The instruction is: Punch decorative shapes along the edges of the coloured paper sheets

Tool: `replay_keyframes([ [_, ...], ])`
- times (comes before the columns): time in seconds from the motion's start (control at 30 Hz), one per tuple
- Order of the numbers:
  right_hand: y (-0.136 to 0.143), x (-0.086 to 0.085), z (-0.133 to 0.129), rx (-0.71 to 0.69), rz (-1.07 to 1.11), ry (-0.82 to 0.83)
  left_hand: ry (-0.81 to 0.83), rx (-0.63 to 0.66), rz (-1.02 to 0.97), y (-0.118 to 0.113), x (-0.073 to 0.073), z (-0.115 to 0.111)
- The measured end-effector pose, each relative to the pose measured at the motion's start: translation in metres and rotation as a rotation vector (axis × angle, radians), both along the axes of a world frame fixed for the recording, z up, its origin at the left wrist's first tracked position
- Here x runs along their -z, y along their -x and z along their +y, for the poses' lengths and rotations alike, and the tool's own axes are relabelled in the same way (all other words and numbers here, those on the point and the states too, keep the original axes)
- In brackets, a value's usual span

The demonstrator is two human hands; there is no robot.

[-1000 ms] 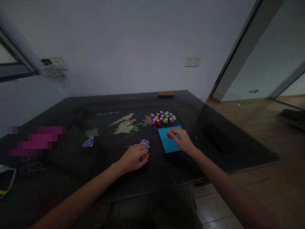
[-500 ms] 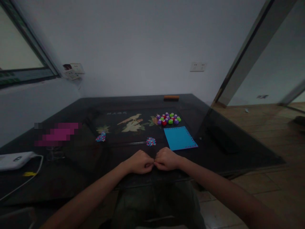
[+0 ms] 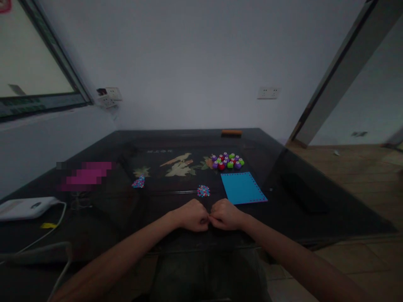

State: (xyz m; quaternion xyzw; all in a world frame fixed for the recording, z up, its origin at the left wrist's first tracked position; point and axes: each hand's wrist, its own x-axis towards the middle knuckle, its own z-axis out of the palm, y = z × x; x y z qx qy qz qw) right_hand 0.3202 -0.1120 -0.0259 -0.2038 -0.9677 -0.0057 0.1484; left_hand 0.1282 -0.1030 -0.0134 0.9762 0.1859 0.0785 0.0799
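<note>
My left hand (image 3: 193,215) and my right hand (image 3: 227,214) rest as fists near the front edge of the dark table, touching each other at the middle. Nothing shows in either. Just beyond them lies a small round pile of red, blue and white bits (image 3: 203,191). A blue sheet (image 3: 244,187) with a dotted border lies past my right hand. Behind the sheet sits a cluster of red, green and purple balls (image 3: 227,161) with eye-like dots. Another small pile of coloured bits (image 3: 139,182) is farther left.
On the left are a white device (image 3: 28,208) with a cable, a yellow piece (image 3: 48,225) and a pixelated pink item (image 3: 88,174). A brown bar (image 3: 231,133) lies at the table's back edge. A dark flat object (image 3: 304,195) is at right.
The view has shifted, so the table and its objects appear slightly farther right and lower. Both hands remain closed and together.
</note>
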Motion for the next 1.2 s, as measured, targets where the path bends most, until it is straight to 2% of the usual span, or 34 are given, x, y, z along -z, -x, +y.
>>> replay_keyframes([
  [0.23, 0.0011, -0.0034, 0.0006, -0.004, 0.03, 0.01, -0.015, -0.022, -0.016, 0.0004, 0.0046, -0.0007],
  [0.73, 0.0016, -0.004, 0.0031, 0.039, 0.035, 0.11, 0.032, -0.032, -0.028, 0.0037, 0.0031, 0.0052],
  [1.2, 0.0005, -0.0044, 0.0041, 0.052, 0.04, 0.124, 0.048, -0.026, -0.028, 0.0042, 0.0015, 0.0073],
])
